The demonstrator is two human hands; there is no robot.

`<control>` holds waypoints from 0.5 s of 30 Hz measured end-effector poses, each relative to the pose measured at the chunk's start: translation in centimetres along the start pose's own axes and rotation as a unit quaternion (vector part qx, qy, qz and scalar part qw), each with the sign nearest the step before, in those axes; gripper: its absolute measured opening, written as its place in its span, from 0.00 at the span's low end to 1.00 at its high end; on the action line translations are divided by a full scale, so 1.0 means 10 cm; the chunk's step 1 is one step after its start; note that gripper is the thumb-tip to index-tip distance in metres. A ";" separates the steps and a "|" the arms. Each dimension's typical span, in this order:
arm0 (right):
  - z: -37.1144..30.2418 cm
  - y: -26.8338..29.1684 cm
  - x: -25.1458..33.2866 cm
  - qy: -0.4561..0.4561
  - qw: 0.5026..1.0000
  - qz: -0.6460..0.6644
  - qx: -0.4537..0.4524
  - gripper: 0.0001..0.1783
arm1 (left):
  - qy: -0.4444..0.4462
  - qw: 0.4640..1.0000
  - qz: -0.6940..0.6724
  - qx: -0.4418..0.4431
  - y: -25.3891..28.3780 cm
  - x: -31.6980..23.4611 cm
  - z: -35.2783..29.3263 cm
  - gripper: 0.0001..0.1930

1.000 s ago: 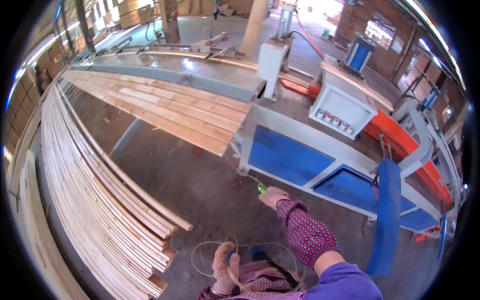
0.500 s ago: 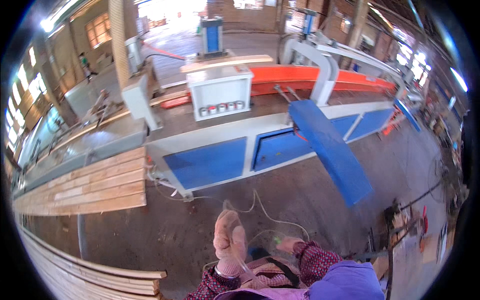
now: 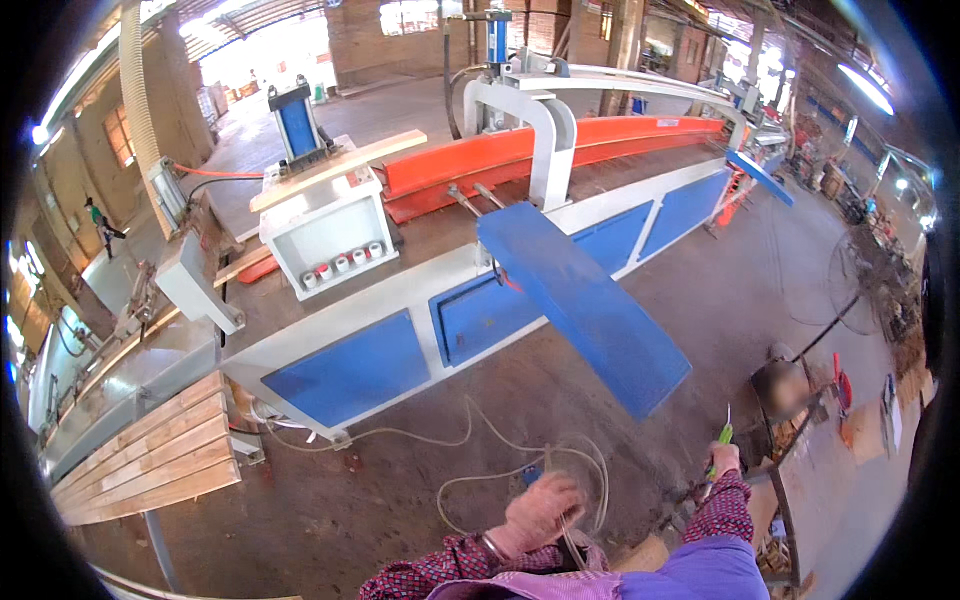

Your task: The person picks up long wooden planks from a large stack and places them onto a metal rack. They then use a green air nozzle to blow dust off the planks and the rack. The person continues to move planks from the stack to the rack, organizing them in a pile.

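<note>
My left hand (image 3: pixel 540 512), in a pale pink glove, is closed in front of my body around a thin clear hose (image 3: pixel 604 490). The hose loops over the floor towards the machine. Out to the right, my right hand (image 3: pixel 724 460) grips a slim green tool (image 3: pixel 726 434) with a pale pointed tip; its exact kind is too small to make out. That hand is close to the edge of a cluttered work surface (image 3: pixel 838 500) on my right.
A long white machine with blue panels (image 3: pixel 350 368) and an orange beam (image 3: pixel 560 140) stretches ahead. Its blue sloping plate (image 3: pixel 590 310) juts towards me. Wooden boards (image 3: pixel 150 455) lie at the left. A person (image 3: pixel 102 228) stands far off on the left.
My view has swung right. My right hand has moved from near my waist out to the right with the green tool. My left hand has turned and lowered, still on the hose.
</note>
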State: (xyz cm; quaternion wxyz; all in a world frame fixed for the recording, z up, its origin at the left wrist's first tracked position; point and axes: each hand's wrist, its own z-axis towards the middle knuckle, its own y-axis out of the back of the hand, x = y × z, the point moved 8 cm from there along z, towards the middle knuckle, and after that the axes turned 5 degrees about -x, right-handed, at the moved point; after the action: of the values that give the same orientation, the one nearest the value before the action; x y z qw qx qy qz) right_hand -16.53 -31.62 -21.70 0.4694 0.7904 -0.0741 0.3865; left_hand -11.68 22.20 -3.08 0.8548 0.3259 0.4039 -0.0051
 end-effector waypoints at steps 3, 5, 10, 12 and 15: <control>0.03 -0.42 1.26 0.021 0.998 0.038 0.042 0.12 | 0.084 0.985 0.066 0.138 -0.57 0.48 -0.14 0.10; 0.27 -0.74 1.87 0.102 0.987 0.020 0.122 0.13 | 0.120 0.971 0.070 0.193 -0.97 0.91 -0.08 0.10; 0.84 -1.47 3.30 0.267 0.939 -0.186 0.115 0.18 | 0.165 0.972 0.031 0.162 -1.64 1.63 0.17 0.09; 0.52 -1.53 4.16 0.390 0.895 -0.196 0.089 0.21 | 0.194 0.948 0.096 0.233 -1.76 1.75 0.39 0.15; 0.20 -1.61 5.11 0.512 0.838 -0.172 0.080 0.21 | 0.335 0.891 0.109 0.286 -1.80 1.90 0.57 0.30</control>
State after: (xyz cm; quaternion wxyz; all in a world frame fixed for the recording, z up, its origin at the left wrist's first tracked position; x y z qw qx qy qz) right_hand 27.57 -11.86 1.50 0.4346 0.5148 0.3453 0.6534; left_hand 0.16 9.70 -23.58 0.5336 0.5804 0.6095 0.0830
